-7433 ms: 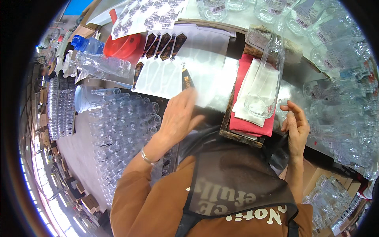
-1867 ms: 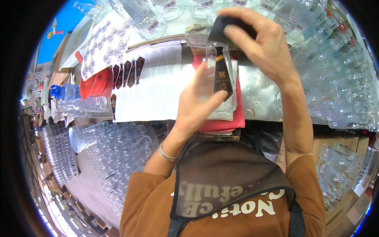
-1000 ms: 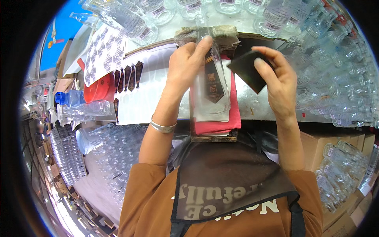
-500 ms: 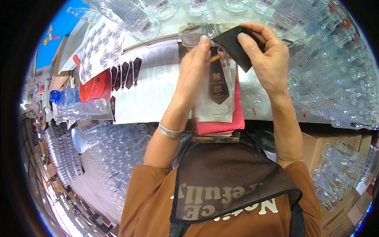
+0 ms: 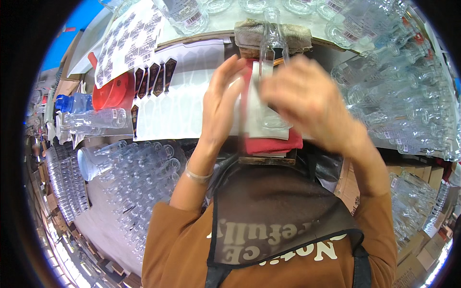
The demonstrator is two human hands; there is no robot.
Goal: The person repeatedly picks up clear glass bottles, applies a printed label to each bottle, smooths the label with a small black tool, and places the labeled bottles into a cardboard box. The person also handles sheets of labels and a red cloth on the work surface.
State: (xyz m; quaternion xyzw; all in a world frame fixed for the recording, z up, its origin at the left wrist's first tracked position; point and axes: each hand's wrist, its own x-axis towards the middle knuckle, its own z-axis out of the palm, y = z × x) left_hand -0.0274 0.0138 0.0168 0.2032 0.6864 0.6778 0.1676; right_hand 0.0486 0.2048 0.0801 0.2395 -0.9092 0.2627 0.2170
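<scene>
Head view: left hand (image 5: 222,103) flat and open against clear bottle (image 5: 272,53) on red cloth (image 5: 271,143), right hand (image 5: 307,101) blurred, grip unclear; labelling looks mid-step, dark labels (image 5: 153,79) left on bench (image 5: 192,57).

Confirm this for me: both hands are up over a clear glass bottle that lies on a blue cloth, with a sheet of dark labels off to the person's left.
Not quite: the cloth under the clear glass bottle is red, not blue, as the head view shows. The rest holds: the left hand and right hand are up over the bottle, and the sheet of dark labels lies to the person's left.

A bottle (image 5: 271,57) is held upright between both hands over a cloth (image 5: 271,141). Label sheets (image 5: 158,103) are laid left of it, with bottles (image 5: 139,177) massed nearer
</scene>
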